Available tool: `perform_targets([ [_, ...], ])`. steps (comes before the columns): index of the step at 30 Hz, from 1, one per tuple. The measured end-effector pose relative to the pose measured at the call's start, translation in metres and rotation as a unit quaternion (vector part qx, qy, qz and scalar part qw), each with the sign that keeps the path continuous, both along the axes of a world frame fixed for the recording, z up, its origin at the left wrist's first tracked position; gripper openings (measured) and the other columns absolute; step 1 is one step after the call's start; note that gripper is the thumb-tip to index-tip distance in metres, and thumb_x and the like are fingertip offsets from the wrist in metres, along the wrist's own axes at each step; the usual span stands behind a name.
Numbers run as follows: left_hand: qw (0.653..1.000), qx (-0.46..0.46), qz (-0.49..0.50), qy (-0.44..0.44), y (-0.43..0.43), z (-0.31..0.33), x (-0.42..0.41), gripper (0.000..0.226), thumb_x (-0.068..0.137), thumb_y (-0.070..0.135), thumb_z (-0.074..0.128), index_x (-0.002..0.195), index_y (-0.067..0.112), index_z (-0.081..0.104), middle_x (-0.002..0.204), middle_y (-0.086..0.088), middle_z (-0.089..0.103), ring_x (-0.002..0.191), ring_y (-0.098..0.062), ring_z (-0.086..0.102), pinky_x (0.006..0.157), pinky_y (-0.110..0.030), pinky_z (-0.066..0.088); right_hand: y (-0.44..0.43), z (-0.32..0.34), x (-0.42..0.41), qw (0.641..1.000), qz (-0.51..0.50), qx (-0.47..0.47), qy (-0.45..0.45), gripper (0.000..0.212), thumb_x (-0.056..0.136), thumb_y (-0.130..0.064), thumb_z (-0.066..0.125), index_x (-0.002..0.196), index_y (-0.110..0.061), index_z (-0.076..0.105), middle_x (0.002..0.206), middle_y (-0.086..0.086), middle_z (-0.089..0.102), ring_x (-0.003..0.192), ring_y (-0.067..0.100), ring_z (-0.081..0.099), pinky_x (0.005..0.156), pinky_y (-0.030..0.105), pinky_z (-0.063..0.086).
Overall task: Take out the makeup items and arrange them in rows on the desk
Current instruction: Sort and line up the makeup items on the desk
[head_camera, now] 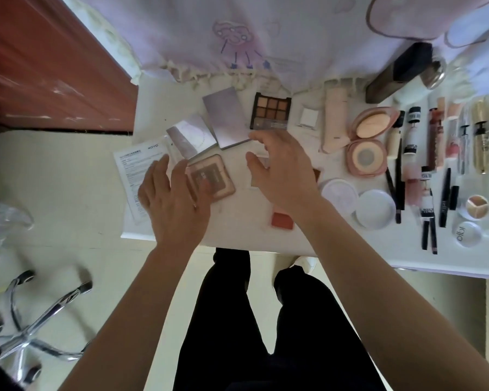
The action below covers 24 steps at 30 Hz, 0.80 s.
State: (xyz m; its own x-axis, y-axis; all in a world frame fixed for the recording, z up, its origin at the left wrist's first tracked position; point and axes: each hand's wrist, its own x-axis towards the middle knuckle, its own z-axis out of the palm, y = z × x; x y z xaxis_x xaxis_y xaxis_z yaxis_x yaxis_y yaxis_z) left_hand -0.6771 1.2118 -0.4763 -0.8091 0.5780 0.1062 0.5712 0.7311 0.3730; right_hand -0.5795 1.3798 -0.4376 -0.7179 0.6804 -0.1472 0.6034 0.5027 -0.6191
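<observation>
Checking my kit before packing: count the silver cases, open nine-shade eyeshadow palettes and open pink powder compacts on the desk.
Silver cases: 2
Open nine-shade eyeshadow palettes: 1
Open pink powder compacts: 1
Total: 4

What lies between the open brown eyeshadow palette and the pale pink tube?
A small white square case lies between palette and tube, seen in the head view.

Nine-pan brown eyeshadow palette (270, 114) flat on white desk (237, 232), pink compact (367, 157) open, black pencils (398, 176), perhaps eyeliners
</observation>
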Motion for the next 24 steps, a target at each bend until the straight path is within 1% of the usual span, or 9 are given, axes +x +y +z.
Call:
perform_targets([
  [2, 1.0, -0.027, -0.014, -0.005, 0.0, -0.003, -0.016, 0.047, 0.094, 0.04, 0.052, 0.132, 0.013, 0.054, 0.149, -0.019, 0.041, 0.141, -0.038, 0.031, 0.111, -0.058, 0.022, -0.007, -0.005, -0.018, 0.999, 0.018, 0.015, -0.029, 0.038, 0.094, -0.026, 0.06, 0.131, -0.017, 0.059, 0.124, 0.008, 0.06, 0.113, 0.026, 0.056, 0.093, 0.038, 0.049],
  [4, 0.998, -0.043, -0.013, -0.04, -0.002, -0.007, -0.028, 0.049, 0.093, 0.041, 0.05, 0.134, 0.016, 0.051, 0.153, -0.018, 0.036, 0.144, -0.037, 0.025, 0.114, -0.06, 0.015, -0.014, -0.013, -0.035, 0.998, 0.02, 0.036, -0.055, 0.037, 0.092, -0.027, 0.063, 0.128, -0.017, 0.06, 0.125, 0.009, 0.057, 0.112, 0.029, 0.055, 0.092, 0.041, 0.05],
  [6, 0.997, -0.044, -0.018, -0.062, -0.004, -0.012, -0.038, 0.05, 0.092, 0.042, 0.05, 0.134, 0.016, 0.05, 0.153, -0.019, 0.034, 0.144, -0.038, 0.025, 0.113, -0.062, 0.018, -0.02, -0.022, -0.05, 0.993, 0.017, 0.078, -0.09, 0.037, 0.089, -0.031, 0.066, 0.123, -0.018, 0.06, 0.125, 0.01, 0.052, 0.111, 0.03, 0.053, 0.089, 0.04, 0.049],
  [9, 0.997, -0.052, -0.04, -0.045, -0.009, -0.021, -0.049, 0.047, 0.093, 0.039, 0.051, 0.134, 0.015, 0.05, 0.152, -0.018, 0.035, 0.142, -0.039, 0.028, 0.109, -0.062, 0.023, -0.024, -0.033, -0.067, 0.986, -0.016, 0.119, -0.114, 0.039, 0.083, -0.038, 0.07, 0.115, -0.02, 0.058, 0.12, 0.01, 0.05, 0.107, 0.029, 0.052, 0.085, 0.039, 0.046],
  [12, 0.997, -0.053, -0.056, -0.031, -0.015, -0.028, -0.054, 0.045, 0.094, 0.036, 0.052, 0.134, 0.016, 0.05, 0.152, -0.018, 0.036, 0.141, -0.038, 0.03, 0.108, -0.061, 0.024, -0.025, -0.039, -0.074, 0.983, -0.026, 0.132, -0.125, 0.039, 0.08, -0.043, 0.07, 0.109, -0.02, 0.058, 0.112, 0.009, 0.053, 0.102, 0.028, 0.054, 0.082, 0.038, 0.045],
  [15, 0.996, -0.056, -0.058, -0.034, -0.017, -0.032, -0.056, 0.045, 0.094, 0.037, 0.053, 0.134, 0.017, 0.049, 0.151, -0.017, 0.037, 0.14, -0.038, 0.032, 0.108, -0.061, 0.024, -0.022, -0.04, -0.076, 0.982, -0.024, 0.143, -0.12, 0.041, 0.076, -0.048, 0.07, 0.103, -0.019, 0.061, 0.106, 0.008, 0.057, 0.098, 0.03, 0.056, 0.08, 0.04, 0.046],
  [19, 0.996, -0.053, -0.062, -0.033, -0.017, -0.032, -0.065, 0.045, 0.093, 0.035, 0.054, 0.133, 0.016, 0.052, 0.148, -0.018, 0.04, 0.138, -0.039, 0.035, 0.107, -0.062, 0.025, -0.018, -0.037, -0.086, 0.973, -0.031, 0.179, -0.145, 0.053, 0.073, -0.065, 0.065, 0.103, -0.022, 0.063, 0.106, 0.006, 0.061, 0.098, 0.03, 0.057, 0.082, 0.041, 0.045],
  [21, 0.997, -0.051, -0.059, -0.029, -0.016, -0.032, -0.069, 0.045, 0.093, 0.036, 0.052, 0.133, 0.016, 0.054, 0.147, -0.018, 0.041, 0.137, -0.039, 0.036, 0.107, -0.062, 0.026, -0.016, -0.036, -0.092, 0.972, -0.034, 0.181, -0.148, 0.054, 0.072, -0.065, 0.068, 0.103, -0.021, 0.063, 0.104, 0.006, 0.062, 0.096, 0.03, 0.057, 0.082, 0.04, 0.044],
  [24, 0.997, -0.049, -0.051, -0.029, -0.016, -0.032, -0.07, 0.045, 0.093, 0.036, 0.051, 0.133, 0.016, 0.054, 0.147, -0.017, 0.041, 0.138, -0.038, 0.035, 0.107, -0.061, 0.025, -0.016, -0.034, -0.098, 0.979, -0.037, 0.144, -0.142, 0.049, 0.069, -0.054, 0.073, 0.105, -0.021, 0.064, 0.101, 0.006, 0.063, 0.095, 0.03, 0.059, 0.082, 0.037, 0.043],
])
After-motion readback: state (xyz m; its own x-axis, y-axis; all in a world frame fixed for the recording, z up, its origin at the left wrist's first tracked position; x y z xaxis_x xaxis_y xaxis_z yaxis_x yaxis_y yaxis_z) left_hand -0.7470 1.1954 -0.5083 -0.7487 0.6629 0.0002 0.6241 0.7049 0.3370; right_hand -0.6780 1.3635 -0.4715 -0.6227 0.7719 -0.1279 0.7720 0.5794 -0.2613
